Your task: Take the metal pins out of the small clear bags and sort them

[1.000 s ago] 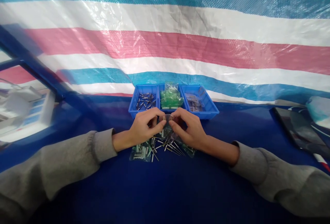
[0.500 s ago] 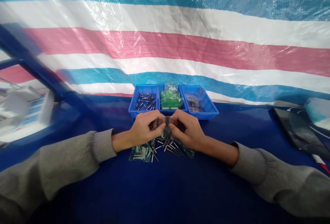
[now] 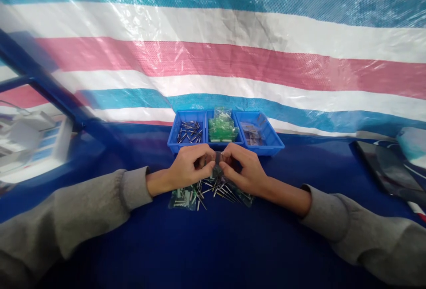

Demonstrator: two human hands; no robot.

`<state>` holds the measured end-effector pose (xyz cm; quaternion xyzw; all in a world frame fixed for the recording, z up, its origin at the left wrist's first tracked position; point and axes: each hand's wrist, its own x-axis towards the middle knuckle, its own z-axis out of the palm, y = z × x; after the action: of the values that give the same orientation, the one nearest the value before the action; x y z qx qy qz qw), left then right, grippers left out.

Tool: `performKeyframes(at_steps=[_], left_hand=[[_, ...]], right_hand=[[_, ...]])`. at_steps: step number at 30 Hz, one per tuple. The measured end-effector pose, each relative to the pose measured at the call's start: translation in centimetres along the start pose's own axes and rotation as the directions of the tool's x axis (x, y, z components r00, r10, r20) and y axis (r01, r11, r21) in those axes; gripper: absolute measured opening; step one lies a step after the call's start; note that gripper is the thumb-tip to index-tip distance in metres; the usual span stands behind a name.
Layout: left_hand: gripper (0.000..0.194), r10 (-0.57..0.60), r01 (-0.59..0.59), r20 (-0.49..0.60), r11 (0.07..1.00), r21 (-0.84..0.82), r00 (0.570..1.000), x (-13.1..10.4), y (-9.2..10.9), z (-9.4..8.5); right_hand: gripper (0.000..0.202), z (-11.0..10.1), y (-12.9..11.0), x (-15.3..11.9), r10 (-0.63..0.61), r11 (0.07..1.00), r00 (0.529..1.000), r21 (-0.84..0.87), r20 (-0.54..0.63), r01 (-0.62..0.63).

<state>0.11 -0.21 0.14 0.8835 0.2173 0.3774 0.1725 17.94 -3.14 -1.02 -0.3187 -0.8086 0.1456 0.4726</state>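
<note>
My left hand (image 3: 190,165) and my right hand (image 3: 245,168) meet in front of the bins, thumbs and forefingers pinched. Between them they grip the top of a small clear plastic bag (image 3: 218,158); its contents are mostly hidden by my fingers. Beneath the hands lies a loose heap of thin metal pins (image 3: 226,191), shaped like blind rivets. A clear bag of pale, short cylindrical pieces (image 3: 183,199) rests on the table below my left hand. Another clear bag (image 3: 246,198) shows partly under my right hand.
Behind the hands stand three joined blue bins: the left bin (image 3: 170,140) with metal pins, the middle bin (image 3: 210,140) with green and clear bags, the right bin (image 3: 273,140) with bagged pins. A dark phone-like device (image 3: 388,165) and cables lie at right. Striped sheeting (image 3: 233,58) hangs behind.
The whole view has shifted slightly. Both hands keep their pinch on the clear bag, with hardly any visible movement.
</note>
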Motion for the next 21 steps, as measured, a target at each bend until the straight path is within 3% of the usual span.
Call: performKeyframes(at_steps=[8,21], left_hand=[[0.011,0.023,-0.023,-0.013,1.0,0.016,1.0,-0.15,-0.06,0.16],[0.013,0.053,-0.051,-0.029,0.997,0.055,0.998,-0.02,0.14,0.0]], right_hand=[[0.004,0.0,0.08,-0.07,0.043,0.998,0.998,0.041,-0.045,-0.041],[0.01,0.03,-0.11,-0.01,0.084,0.994,0.996,0.066,-0.03,-0.082]])
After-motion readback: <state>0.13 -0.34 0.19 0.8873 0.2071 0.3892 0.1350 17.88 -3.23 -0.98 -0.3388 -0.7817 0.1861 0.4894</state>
